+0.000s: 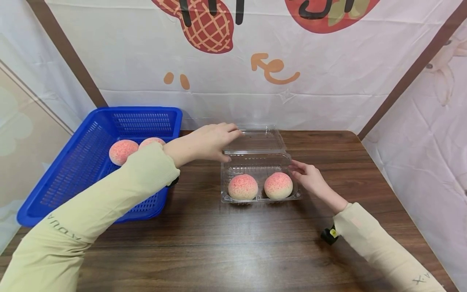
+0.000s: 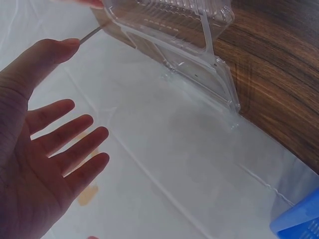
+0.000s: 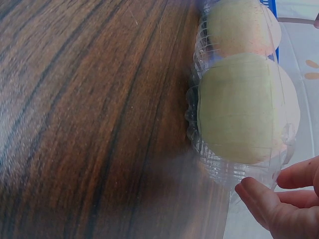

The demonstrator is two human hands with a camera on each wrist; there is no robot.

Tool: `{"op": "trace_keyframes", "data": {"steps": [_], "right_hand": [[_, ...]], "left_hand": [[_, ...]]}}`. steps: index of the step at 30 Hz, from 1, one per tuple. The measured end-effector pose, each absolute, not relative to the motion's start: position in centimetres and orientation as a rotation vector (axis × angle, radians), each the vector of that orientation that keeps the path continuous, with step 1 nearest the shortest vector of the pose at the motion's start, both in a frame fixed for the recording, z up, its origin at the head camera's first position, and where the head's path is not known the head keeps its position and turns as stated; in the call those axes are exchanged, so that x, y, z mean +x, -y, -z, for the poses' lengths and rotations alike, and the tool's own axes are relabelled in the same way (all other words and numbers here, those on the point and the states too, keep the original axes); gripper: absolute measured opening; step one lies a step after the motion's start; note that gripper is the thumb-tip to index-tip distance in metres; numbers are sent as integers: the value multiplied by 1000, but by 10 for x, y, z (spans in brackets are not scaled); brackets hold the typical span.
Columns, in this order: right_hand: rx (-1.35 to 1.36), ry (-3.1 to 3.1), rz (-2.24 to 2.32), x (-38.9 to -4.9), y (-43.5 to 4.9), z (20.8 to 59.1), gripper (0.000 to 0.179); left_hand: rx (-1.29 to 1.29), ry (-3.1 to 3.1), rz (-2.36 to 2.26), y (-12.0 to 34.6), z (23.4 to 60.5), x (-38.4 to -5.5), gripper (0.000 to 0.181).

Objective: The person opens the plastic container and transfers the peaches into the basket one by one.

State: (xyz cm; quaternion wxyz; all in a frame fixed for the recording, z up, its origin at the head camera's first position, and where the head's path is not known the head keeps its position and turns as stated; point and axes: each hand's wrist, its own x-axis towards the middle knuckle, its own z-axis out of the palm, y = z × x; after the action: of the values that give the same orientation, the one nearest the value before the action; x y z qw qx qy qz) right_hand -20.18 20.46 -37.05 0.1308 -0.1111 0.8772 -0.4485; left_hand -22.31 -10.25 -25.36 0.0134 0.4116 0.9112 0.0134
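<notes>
A clear plastic clamshell box point(image 1: 233, 166) stands on the table, its hinged lid point(image 1: 255, 141) lying open toward the wall. Two round, pink-topped, cream-bottomed peaches sit inside it, a left peach point(image 1: 243, 187) and a right peach point(image 1: 278, 185). My right hand point(image 1: 310, 177) pinches the box's right side between thumb and fingers; the right wrist view shows the thumb point(image 3: 256, 199) at the box's corner. Over the box's left back edge and lid hovers my left hand point(image 1: 208, 142), with nothing in its palm. In the left wrist view its fingers point(image 2: 75, 149) are spread.
At the left, a blue plastic basket point(image 1: 78, 162) holds two more such peaches, one peach point(image 1: 124, 152) in full sight and the other partly behind my left sleeve. Behind the brown wooden table point(image 1: 219, 251) hangs a printed white cloth point(image 1: 135, 61).
</notes>
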Motion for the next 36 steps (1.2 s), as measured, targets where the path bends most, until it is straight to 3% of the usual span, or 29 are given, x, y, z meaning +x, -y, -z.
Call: {"op": "trace_keyframes", "data": {"steps": [36], "right_hand": [[-305, -2532, 1321, -202, -204, 369, 46]], "left_hand": [[1272, -2710, 64, 78, 273, -215, 71]]}}
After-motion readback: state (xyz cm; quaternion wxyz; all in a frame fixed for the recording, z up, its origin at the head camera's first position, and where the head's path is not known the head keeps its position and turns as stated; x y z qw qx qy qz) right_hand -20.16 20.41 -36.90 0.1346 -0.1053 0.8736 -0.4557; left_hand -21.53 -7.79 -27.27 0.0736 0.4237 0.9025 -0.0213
